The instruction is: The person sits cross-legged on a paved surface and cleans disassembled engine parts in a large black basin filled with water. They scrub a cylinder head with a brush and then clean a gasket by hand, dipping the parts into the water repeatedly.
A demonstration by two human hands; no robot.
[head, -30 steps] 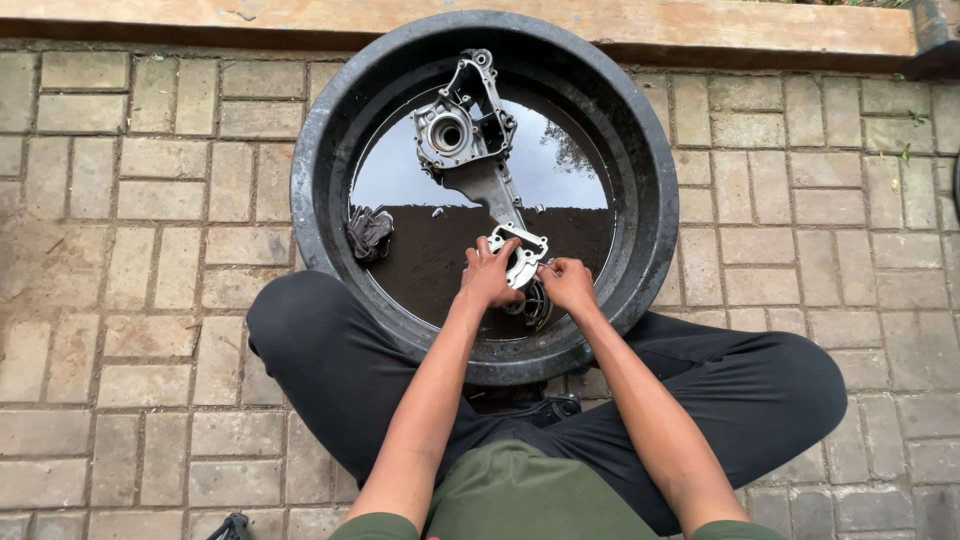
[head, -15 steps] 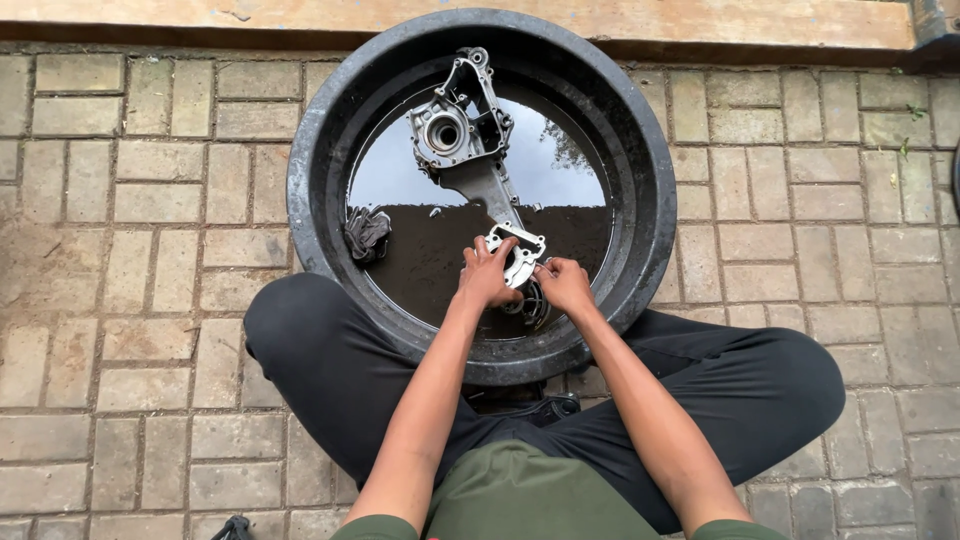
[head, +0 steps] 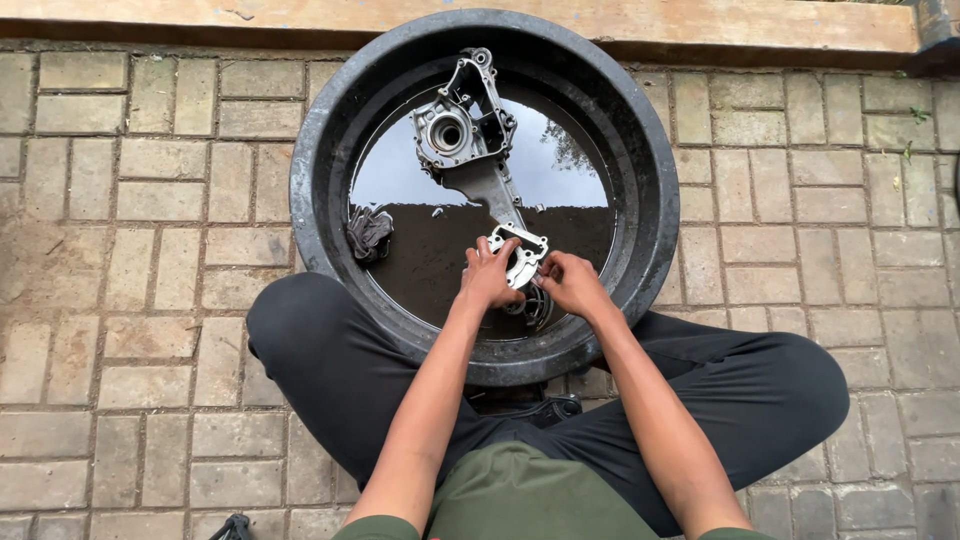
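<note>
A round black basin holds dark, reflective liquid. A long grey metal engine casing lies in it, its wide end at the far side and its narrow end near me. Over the near part of the basin, my left hand and my right hand both grip a small pale metal cover plate. Just under my right hand a dark round part shows in the liquid. A dark wet rag rests at the basin's left side.
I sit cross-legged on grey brick paving with my knees against the basin. A wooden beam runs along the far edge. A small dark object lies on the bricks at the bottom left.
Both hands stay on the small cover plate with only slight shifts. The casing and rag have not moved.
</note>
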